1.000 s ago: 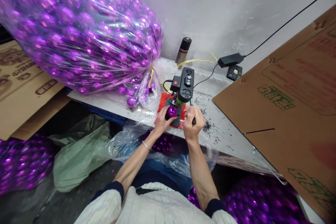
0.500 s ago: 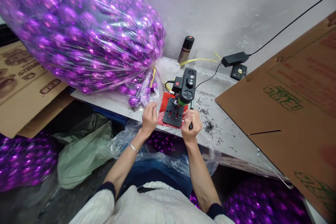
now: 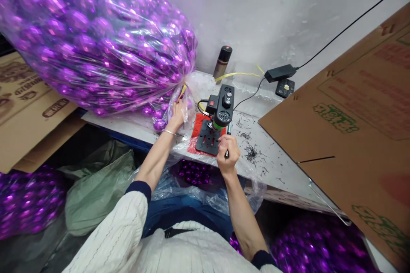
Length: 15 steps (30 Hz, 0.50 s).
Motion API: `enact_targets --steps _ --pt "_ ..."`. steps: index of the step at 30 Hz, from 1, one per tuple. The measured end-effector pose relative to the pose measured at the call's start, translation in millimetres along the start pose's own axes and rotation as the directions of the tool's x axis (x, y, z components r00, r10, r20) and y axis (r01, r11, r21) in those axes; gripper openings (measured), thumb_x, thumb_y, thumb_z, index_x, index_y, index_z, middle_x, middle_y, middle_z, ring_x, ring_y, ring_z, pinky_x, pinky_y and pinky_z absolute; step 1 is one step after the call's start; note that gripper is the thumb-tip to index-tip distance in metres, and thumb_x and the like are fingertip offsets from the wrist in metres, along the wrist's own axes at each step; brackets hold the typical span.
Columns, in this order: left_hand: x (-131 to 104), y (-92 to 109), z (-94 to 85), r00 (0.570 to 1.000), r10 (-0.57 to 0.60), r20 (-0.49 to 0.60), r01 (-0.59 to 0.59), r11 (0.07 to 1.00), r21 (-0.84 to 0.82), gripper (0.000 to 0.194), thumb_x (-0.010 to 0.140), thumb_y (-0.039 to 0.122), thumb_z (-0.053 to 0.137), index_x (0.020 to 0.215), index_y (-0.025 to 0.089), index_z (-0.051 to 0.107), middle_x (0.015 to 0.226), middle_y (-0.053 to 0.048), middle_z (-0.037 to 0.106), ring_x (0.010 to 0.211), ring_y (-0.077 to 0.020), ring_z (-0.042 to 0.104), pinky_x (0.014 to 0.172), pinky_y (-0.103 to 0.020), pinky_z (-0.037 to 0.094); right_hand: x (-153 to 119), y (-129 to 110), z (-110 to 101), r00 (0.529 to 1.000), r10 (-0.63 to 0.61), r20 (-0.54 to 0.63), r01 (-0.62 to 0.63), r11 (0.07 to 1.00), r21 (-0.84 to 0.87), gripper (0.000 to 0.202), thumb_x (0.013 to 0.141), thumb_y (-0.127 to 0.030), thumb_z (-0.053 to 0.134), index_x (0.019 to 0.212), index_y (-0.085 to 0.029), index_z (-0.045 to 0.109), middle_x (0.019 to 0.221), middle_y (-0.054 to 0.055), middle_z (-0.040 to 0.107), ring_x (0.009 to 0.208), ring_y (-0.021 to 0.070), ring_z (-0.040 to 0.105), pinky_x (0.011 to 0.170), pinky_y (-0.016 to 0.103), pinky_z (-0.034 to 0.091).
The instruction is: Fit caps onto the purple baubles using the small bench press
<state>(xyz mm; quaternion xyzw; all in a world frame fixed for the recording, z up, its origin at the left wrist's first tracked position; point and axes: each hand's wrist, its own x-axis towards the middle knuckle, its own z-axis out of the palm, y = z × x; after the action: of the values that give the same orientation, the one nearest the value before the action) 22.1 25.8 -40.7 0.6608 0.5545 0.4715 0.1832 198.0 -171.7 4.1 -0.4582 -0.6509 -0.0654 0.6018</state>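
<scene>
purple ball [image 3: 159, 125] looks light, slick, best cupped around its sides; right hand [image 3: 232, 155] grasps handle [image 3: 226, 154], can't tell if left hand [image 3: 178, 113] grips.

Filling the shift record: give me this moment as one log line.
left hand: at gathered neck of bag | right hand: closed around handle | machine: standing on red sheet

The fingertips of the left hand [image 3: 178, 113] are veiled by the gathered neck of the bag [image 3: 109, 47], so whether anything is gripped cannot be told. At 10 o'clock, the bag is cropped. The handle [image 3: 227, 154] is partly covered by the right hand [image 3: 229, 148]. The carton [image 3: 349, 132] at 3 o'clock is cut off; the can's [image 3: 221, 64] lettering, near 12 o'clock, cannot be read.
</scene>
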Motion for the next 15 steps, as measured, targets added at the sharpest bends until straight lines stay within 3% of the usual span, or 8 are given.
enact_targets --steps 2,4,7,9,11,13,15 --pt "-7.7 7.6 -18.4 0.999 -0.047 0.018 0.048 0.998 -0.047 0.053 0.087 0.045 0.067 0.126 0.012 0.059 0.128 -0.021 0.061 0.130 -0.0369 0.054 0.111 -0.053 0.040 0.0 0.3 0.0 1.000 -0.013 0.007 0.013 1.000 -0.001 0.024 0.095 -0.012 0.043 0.075 -0.022 0.053 0.074 0.001 0.059 0.072 0.0144 0.060 0.067 0.029 0.048" --pt "-23.5 15.9 -38.6 0.990 -0.143 0.011 0.142 0.966 -0.217 0.058 0.083 0.044 0.072 0.131 0.016 0.057 0.132 -0.018 0.061 0.125 -0.0337 0.058 0.105 -0.048 0.048 0.2 0.4 0.2 1.000 -0.022 0.003 0.022 1.000 0.000 0.024 0.095 -0.011 0.043 0.075 -0.022 0.052 0.074 0.001 0.058 0.072 0.0138 0.059 0.067 0.028 0.047" --pt "-62.0 28.8 -59.9 0.947 -0.292 0.133 0.314 0.752 -0.579 0.056 0.085 0.047 0.068 0.134 0.021 0.054 0.125 -0.013 0.066 0.103 -0.0256 0.070 0.085 -0.038 0.058 1.4 -0.4 0.1 1.000 -0.021 -0.006 0.021 1.000 0.006 0.025 0.095 -0.009 0.043 0.075 -0.022 0.051 0.074 0.001 0.058 0.072 0.0132 0.059 0.066 0.028 0.047" --pt "-91.4 37.5 -63.9 0.903 -0.330 0.276 0.422 0.555 -0.717 0.053 0.086 0.052 0.066 0.128 0.021 0.057 0.114 -0.011 0.071 0.090 -0.0228 0.074 0.075 -0.034 0.060 3.7 -1.5 -0.9 1.000 -0.014 -0.004 0.014 1.000 0.010 0.025 0.095 -0.010 0.042 0.075 -0.022 0.051 0.074 0.001 0.058 0.072 0.0136 0.059 0.066 0.028 0.047" --pt "-117.4 46.0 -61.4 0.865 -0.329 0.378 0.493 0.425 -0.759 0.050 0.085 0.055 0.066 0.120 0.019 0.060 0.106 -0.011 0.073 0.087 -0.0228 0.075 0.075 -0.034 0.060 7.7 -2.9 -3.1 1.000 -0.008 0.002 0.008 1.000 0.012 0.025 0.096 -0.012 0.042 0.075 -0.022 0.052 0.073 0.001 0.059 0.071 0.0142 0.060 0.067 0.029 0.047" --pt "-137.6 53.8 -56.4 0.860 -0.334 0.385 0.497 0.385 -0.777 0.048 0.085 0.055 0.068 0.116 0.020 0.060 0.106 -0.010 0.073 0.090 -0.0230 0.075 0.079 -0.034 0.061 12.9 -4.4 -5.9 1.000 -0.010 0.008 0.010 1.000 0.008 0.026 0.096 -0.014 0.042 0.074 -0.022 0.052 0.071 0.001 0.059 0.070 0.0143 0.060 0.066 0.030 0.047" --pt "-152.7 60.0 -52.1 0.890 -0.357 0.283 0.422 0.413 -0.807 0.049 0.085 0.054 0.069 0.122 0.024 0.056 0.114 -0.008 0.071 0.097 -0.0223 0.074 0.084 -0.034 0.060 18.3 -5.6 -8.6 1.000 -0.013 0.019 0.013 1.000 -0.009 0.026 0.097 -0.016 0.043 0.074 -0.022 0.053 0.070 0.001 0.060 0.068 0.0140 0.059 0.065 0.029 0.047"
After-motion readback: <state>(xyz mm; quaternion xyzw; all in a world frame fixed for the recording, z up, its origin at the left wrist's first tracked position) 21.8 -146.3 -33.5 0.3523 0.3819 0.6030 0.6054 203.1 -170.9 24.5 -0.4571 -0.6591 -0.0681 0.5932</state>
